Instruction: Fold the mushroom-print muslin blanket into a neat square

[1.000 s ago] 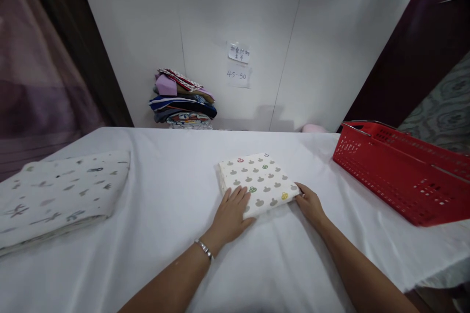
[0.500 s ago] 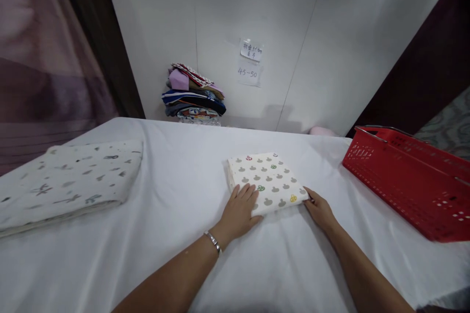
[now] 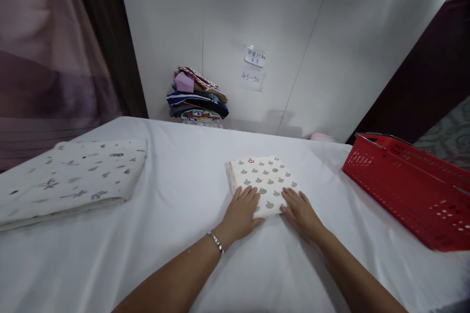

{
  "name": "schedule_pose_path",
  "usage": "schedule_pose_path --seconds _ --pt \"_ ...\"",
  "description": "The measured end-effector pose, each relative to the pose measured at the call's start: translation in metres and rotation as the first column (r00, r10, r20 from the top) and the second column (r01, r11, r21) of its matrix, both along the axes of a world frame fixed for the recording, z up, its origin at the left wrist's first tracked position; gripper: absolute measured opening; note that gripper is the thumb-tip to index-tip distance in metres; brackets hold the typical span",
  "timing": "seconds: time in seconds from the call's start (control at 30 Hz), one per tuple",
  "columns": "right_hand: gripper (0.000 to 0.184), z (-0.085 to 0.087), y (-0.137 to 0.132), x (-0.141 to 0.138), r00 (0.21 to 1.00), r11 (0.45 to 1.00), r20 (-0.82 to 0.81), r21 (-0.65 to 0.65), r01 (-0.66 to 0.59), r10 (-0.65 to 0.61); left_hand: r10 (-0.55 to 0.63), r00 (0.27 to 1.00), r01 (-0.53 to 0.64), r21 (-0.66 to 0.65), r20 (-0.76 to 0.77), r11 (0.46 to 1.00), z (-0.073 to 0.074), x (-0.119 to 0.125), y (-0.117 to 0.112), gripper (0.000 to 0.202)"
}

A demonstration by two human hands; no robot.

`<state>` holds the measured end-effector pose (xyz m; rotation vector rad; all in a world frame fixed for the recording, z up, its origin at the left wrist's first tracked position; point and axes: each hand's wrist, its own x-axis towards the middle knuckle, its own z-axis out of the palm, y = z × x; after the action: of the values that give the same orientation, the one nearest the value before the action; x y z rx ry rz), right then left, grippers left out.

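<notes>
A small folded cream cloth (image 3: 262,178) printed with grey, red and green shapes lies on the white-covered table (image 3: 183,234). My left hand (image 3: 242,212) rests flat on its near left corner, fingers stretched out, a bracelet on the wrist. My right hand (image 3: 299,210) lies flat on its near right corner, fingers spread. Neither hand grips the cloth.
A larger folded white cloth (image 3: 73,178) with grey marks lies at the table's left. A red plastic basket (image 3: 407,188) stands at the right edge. A stack of folded coloured fabrics (image 3: 198,98) sits against the white wall (image 3: 293,24), under two paper notes (image 3: 253,68).
My right hand has moved from beside the cloth's right edge onto its near right corner. The left hand stays in place. The camera view has shifted slightly.
</notes>
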<state>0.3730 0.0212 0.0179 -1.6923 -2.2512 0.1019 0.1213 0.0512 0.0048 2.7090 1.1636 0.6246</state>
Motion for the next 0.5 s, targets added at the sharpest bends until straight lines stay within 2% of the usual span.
schedule_pose_path --seconds 0.1,0.2,0.33,0.5 --pt "0.05 0.006 0.003 0.002 0.998 0.991 -0.041 -0.128 0.042 -0.048 -0.001 1.0 0.001 0.01 -0.01 1.0 -0.003 0.0 0.001 0.066" --pt "0.049 0.025 0.015 -0.009 0.994 0.987 -0.099 -0.16 0.02 -0.036 0.003 1.0 -0.003 0.02 -0.011 1.0 -0.004 0.001 0.001 0.067" --pt "0.047 0.044 0.051 -0.043 0.992 0.986 -0.09 -0.134 -0.099 0.088 0.003 1.0 -0.003 0.017 -0.017 1.0 -0.005 0.001 0.001 0.067" --pt "0.047 0.043 0.11 -0.1 0.962 0.953 0.04 -0.154 -0.259 0.268 0.005 1.0 -0.005 0.024 0.001 1.0 -0.004 0.001 0.0 0.069"
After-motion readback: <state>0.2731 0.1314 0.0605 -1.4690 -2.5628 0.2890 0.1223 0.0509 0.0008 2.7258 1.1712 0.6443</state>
